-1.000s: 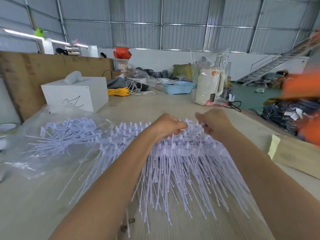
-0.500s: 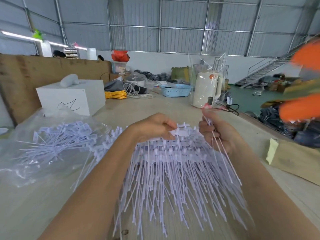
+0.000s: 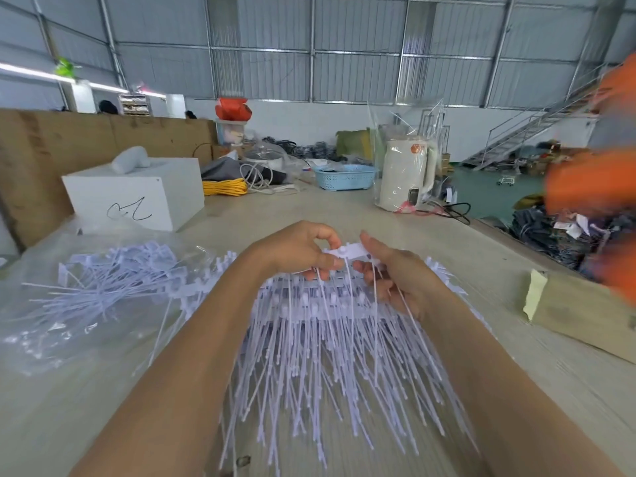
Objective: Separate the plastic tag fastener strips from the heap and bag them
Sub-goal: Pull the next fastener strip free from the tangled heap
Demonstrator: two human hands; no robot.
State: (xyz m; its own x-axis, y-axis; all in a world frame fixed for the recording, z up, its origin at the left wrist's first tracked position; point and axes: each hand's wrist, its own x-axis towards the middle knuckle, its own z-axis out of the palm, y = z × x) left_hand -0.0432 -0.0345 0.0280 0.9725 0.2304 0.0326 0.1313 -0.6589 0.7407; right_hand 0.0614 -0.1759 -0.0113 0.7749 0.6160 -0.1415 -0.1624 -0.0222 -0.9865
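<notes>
Fingers of the left hand [image 3: 298, 251] curl inward and pinch the left end of one white fastener strip [image 3: 347, 252] between thumb and forefinger, while the right hand [image 3: 395, 277] grips the strip's other end, its thumb laid along the bar and its lower fingers bent round several thin filaments that hang from it. Two hands, one strip between them, lifted just above the heap [image 3: 327, 346].

At far left lies one clear plastic bag [image 3: 82, 304] flat on the table [image 3: 464, 342], holding a loose sheaf of strips; their number cannot be counted. Behind it stands one white foam box [image 3: 137, 197] with a black scribble on its face.

Both forearms reach forward from the bottom edge and converge at mid-table, wrists close together, knuckles facing away from the camera. Under and before the hands the heap spreads as a fan of many strips, bars at the far side and filaments trailing toward the viewer, too many and too blurred to count.

Farther back stand one blue basket [image 3: 346, 177] and one cream kettle [image 3: 406, 177] wrapped in clear film. At right, one cardboard piece [image 3: 581, 315] rests on the table edge.
</notes>
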